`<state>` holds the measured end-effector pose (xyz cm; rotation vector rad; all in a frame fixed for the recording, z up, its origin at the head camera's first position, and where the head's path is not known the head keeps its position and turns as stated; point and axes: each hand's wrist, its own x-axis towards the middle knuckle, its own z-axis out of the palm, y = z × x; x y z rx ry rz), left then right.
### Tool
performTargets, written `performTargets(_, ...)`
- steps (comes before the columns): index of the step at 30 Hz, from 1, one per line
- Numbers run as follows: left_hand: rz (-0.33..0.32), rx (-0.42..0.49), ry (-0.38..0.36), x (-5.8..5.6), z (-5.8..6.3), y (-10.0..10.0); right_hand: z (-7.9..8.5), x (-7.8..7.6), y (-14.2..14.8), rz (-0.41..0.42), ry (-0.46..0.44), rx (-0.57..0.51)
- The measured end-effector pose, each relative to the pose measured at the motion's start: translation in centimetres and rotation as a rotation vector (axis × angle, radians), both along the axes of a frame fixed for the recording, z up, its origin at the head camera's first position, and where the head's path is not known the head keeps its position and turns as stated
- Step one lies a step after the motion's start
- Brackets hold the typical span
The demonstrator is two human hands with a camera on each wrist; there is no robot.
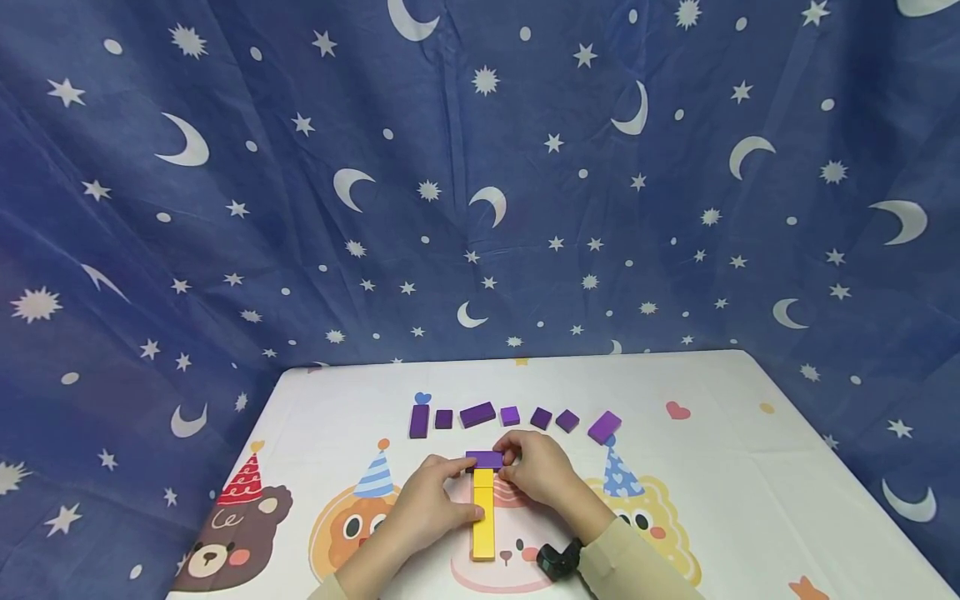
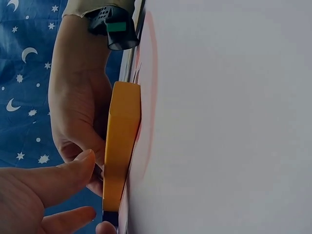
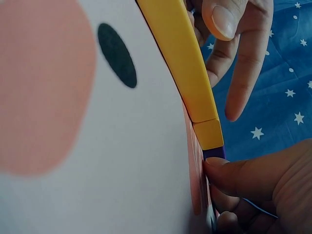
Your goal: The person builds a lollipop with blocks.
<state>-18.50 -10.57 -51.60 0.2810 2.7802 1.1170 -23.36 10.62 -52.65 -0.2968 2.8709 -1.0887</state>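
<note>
A long yellow block and a short yellow block lie end to end on the table. Across their far end lies a purple block, forming a T with them. My right hand pinches the purple block's right end between thumb and fingers. The left hand has its fingers extended, the index fingertip at the purple block's left end and the thumb beside the long yellow block. In the left wrist view, the long yellow block partly hides the right hand's fingers.
Behind the hands runs a row of several purple blocks, from an upright-lying long one at left to a tilted one at right. The white tablecloth has printed animal faces. A blue curtain with moons and stars hangs behind.
</note>
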Motion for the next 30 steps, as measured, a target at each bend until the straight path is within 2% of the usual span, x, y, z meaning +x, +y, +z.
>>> performTargets(13,-0.070,0.036,0.019,-0.55,-0.05,-0.23,-0.08,-0.05,0.06,0.007,0.006,0.007)
performTargets(30,-0.082,0.021,-0.018,-0.50,0.16,-0.23,-0.13,-0.07,0.06,0.007,0.001,0.002)
